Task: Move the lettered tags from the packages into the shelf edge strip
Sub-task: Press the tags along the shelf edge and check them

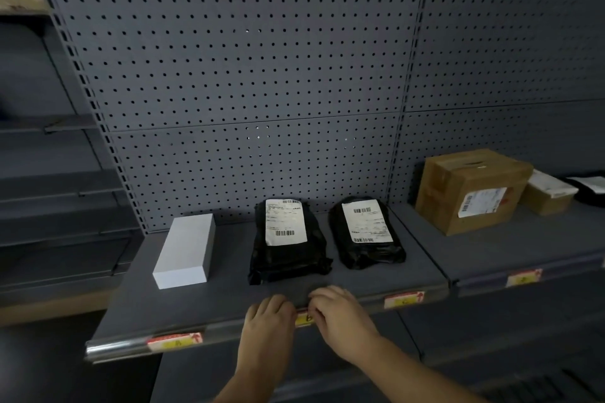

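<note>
A yellow and red tag marked B [304, 318] sits at the shelf edge strip [124, 344], below the middle black package [286, 240]. My left hand [268, 321] and my right hand [340, 314] press on it from either side, fingers curled over the strip. Tag A [175, 341] sits in the strip at the left, below the white box [186, 250]. Tag C [404, 299] sits in the strip below the right black package [366, 232]. Another tag [523, 278] is in the strip of the neighbouring shelf.
A large cardboard box [468, 190] and a smaller box [548, 195] stand on the right shelf. A grey pegboard [245, 59] backs the shelves. More grey shelves run down the left side.
</note>
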